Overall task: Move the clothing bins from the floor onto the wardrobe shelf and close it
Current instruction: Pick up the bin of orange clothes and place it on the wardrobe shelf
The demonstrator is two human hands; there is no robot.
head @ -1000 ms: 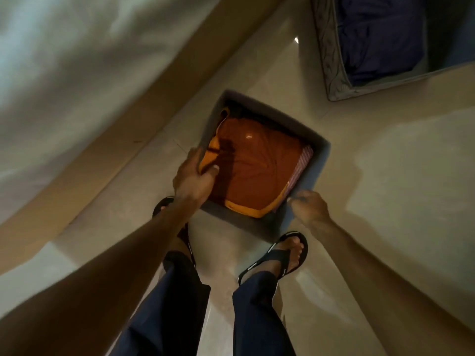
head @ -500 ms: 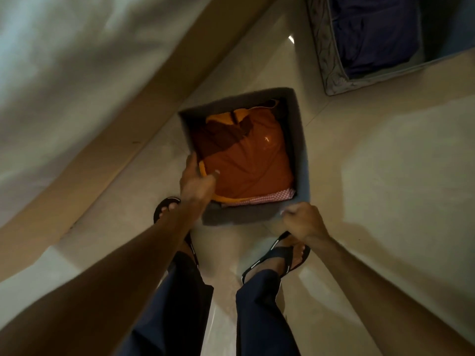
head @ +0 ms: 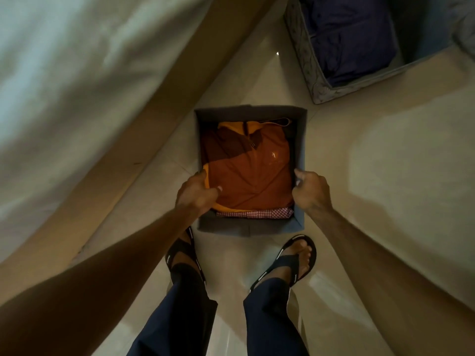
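Note:
A small grey fabric bin (head: 246, 110) sits on the tiled floor just ahead of my feet. Folded inside it is an orange-brown shirt (head: 250, 173) over a red checked garment (head: 254, 214). My left hand (head: 196, 192) grips the bin's left wall, thumb inside on the shirt. My right hand (head: 311, 192) grips the right wall near the front corner. A second, larger patterned grey bin (head: 305, 62) holding dark blue clothes (head: 352, 34) stands on the floor at the upper right. The wardrobe shelf is out of view.
A bed with a pale sheet (head: 64, 73) and a tan wooden side rail (head: 144, 129) runs diagonally along the left. My feet in black sandals (head: 290, 263) stand right behind the small bin. Glossy beige floor tiles (head: 385, 176) spread to the right.
The small bin has turned from a diagonal pose to square in front of me. My right hand shifted from the front corner up onto the right wall.

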